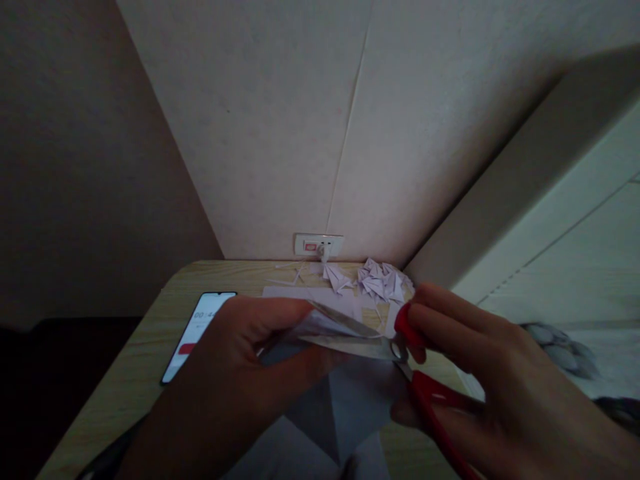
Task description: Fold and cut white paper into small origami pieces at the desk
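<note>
My left hand (250, 373) is closed on a folded sheet of paper (350, 400), pinching its upper edge between thumb and fingers. A pair of scissors (430, 393) with red handles is in my right hand (480, 367), fingers through the loops. Its metal blades stand apart and point left, with the paper's edge between them close to my left fingertips. Below the folded piece lies more white paper (370, 460) on the table, partly hidden by my hands.
Folded paper pieces (380, 280) lie at the table's back right, thin paper strips (290, 273) at the back. A phone (200, 327) showing a timer rests on the wooden table (125, 360) at left. A plug sits in the wall socket (319, 245). A white panel rises at right.
</note>
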### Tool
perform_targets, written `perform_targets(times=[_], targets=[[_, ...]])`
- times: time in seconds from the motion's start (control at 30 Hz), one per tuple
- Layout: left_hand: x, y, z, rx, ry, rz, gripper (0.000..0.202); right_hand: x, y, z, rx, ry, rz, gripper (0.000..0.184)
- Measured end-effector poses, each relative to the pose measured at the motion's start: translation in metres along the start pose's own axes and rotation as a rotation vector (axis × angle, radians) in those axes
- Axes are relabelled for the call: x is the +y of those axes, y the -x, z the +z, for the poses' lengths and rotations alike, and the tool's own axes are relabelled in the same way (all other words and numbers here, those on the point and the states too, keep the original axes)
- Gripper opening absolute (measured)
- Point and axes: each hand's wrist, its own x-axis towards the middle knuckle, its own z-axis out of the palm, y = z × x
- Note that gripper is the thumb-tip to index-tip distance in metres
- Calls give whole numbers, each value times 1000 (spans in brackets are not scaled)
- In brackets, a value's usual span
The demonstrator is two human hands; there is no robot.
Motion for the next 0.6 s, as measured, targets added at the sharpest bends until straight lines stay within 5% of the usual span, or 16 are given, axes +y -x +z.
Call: perform_targets(times=[0.07,0.6], targets=[[1,-1,-1,-71,60,9,32,0,-1,0,-5,3,-6,5],[3,-6,6,-57,5,-109,19,7,8,1,-9,19,-7,13]])
